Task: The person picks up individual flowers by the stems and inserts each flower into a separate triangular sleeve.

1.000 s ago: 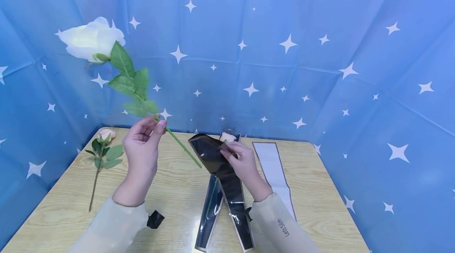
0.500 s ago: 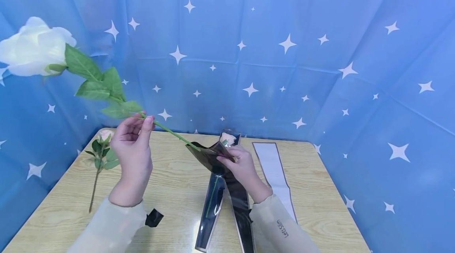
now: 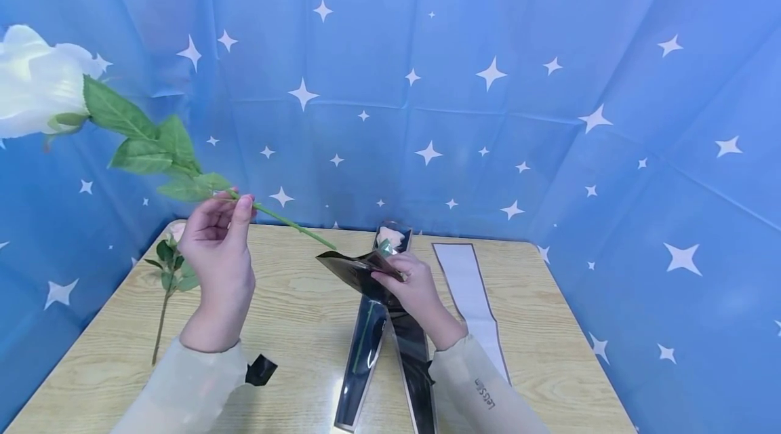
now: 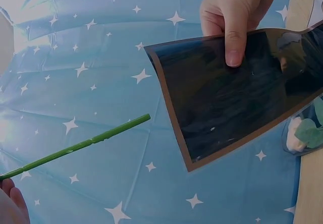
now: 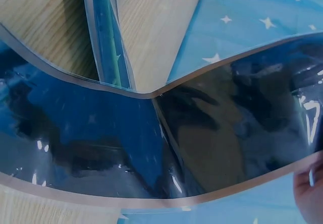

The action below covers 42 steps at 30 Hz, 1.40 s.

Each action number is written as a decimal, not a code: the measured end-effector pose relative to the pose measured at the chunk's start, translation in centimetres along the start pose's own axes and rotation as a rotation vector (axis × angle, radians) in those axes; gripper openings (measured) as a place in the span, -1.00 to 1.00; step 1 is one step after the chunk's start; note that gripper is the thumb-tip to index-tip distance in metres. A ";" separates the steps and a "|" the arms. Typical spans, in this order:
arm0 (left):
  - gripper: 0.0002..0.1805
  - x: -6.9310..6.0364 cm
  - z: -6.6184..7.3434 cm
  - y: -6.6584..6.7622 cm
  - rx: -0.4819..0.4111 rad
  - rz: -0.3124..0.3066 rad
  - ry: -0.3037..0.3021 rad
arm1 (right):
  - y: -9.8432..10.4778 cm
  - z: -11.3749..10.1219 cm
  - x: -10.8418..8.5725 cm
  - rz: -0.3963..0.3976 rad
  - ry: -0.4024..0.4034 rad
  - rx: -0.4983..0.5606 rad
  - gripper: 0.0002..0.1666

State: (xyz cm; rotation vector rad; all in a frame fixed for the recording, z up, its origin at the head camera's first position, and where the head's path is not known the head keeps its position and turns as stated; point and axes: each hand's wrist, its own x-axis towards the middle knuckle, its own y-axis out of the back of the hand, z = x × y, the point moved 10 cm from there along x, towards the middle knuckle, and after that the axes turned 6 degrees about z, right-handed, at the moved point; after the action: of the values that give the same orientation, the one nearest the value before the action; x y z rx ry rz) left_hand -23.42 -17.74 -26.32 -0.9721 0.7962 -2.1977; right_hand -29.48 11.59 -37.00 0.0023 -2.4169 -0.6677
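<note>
A big white rose point(image 3: 39, 85) is leaning far to the left, up in the air over the table, and the picture's edge is cutting off part of its petals. The left hand point(image 3: 216, 244) is pinching its green stem point(image 3: 295, 224) between thumb and fingers, just below the leaves. The bare end of the stem is pointing at the mouth of a dark shiny bag point(image 3: 360, 274); the left wrist view is showing a small gap between them. The right hand point(image 3: 417, 285) is gripping the bag near its top edge, with the thumb lying on the front and most of the fingers hiding behind. The bag's bottom end is running out of sight, and its shine is making the inside hard to see. In the right wrist view the bag is covering most of the scene. Under it, another clear bag point(image 3: 356, 369) is lying crossways on the table point(image 3: 293, 305), holding a pale flower point(image 3: 390, 237) that is partly hiding behind the right hand. A long white sheet point(image 3: 470, 285) is lying to the right, partly under the arm. A smaller flower point(image 3: 167, 278) is resting on the left, its head mostly hiding behind the left hand. A small black thing point(image 3: 261, 370) is showing beside the left sleeve point(image 3: 183, 386); I can't tell what it is. A blue starry curtain point(image 3: 378, 47) is hanging behind everything.
</note>
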 end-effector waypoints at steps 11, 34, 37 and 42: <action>-0.84 -0.6 -0.3 -0.4 0.041 -0.024 0.008 | 0.2 -0.3 0.2 0.015 0.011 0.013 -0.82; -0.95 -2.2 -1.8 -1.7 0.159 -0.156 0.067 | 1.0 -4.3 0.1 0.033 -0.021 0.106 -0.88; -0.92 -2.5 -1.8 -2.1 0.172 -0.176 0.059 | 0.9 -4.3 0.0 0.030 -0.034 0.132 -0.88; -0.85 -3.1 -2.3 -2.6 0.159 -0.212 0.070 | 0.7 -4.3 -0.1 0.027 -0.042 0.161 -0.89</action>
State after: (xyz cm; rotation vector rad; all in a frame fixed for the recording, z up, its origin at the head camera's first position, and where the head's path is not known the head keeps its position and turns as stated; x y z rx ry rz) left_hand -24.27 -13.23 -27.03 -0.9407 0.5600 -2.4469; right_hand -26.82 10.17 -33.82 0.0214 -2.4998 -0.4641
